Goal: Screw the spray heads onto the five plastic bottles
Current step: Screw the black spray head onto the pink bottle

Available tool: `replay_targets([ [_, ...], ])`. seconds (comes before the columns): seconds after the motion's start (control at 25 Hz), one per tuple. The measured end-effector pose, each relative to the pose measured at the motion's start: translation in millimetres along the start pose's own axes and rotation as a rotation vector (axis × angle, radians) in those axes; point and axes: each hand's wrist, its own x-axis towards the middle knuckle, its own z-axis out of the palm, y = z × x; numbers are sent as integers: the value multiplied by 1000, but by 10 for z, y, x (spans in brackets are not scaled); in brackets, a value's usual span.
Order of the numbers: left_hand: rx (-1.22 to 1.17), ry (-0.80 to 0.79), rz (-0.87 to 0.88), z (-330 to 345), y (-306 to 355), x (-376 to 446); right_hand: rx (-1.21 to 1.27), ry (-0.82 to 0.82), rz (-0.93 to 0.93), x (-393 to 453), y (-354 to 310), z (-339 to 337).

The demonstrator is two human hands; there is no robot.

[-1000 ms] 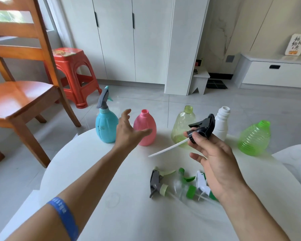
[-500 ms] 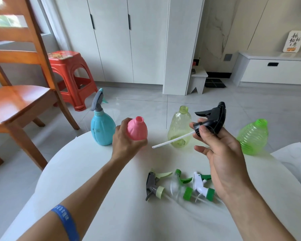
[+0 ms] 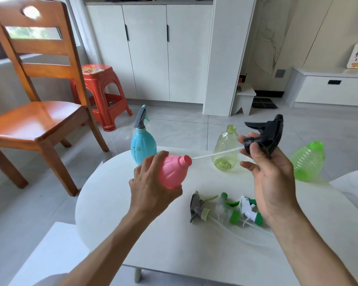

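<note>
Tilting its open neck to the right, the pink bottle is held above the white table, gripped by the left hand. The right hand pinches the black spray head, its white tube tip at the neck. Three loose spray heads lie below; blue bottle, yellow-green bottle and green bottle stand behind.

White bottle, unseen behind right hand; chair cropped left.
</note>
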Motion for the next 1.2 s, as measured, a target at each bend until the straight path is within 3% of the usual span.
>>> replay_targets([
  [0.16, 39, 34, 70, 10, 23, -17, -67, -99, 38, -63, 160, 79],
  [0.4, 189, 35, 23, 105, 7, 57, 2, 26, -6, 66, 113, -37],
  [0.72, 178, 30, 10, 195, 61, 129, -2, 13, -1, 120, 149, -86],
  [0.96, 200, 32, 148, 208, 177, 61, -130, -153, 98, -3, 466, 58],
  [1.2, 200, 2, 110, 150, 162, 50, -159, -250, 129, -100, 634, 148],
])
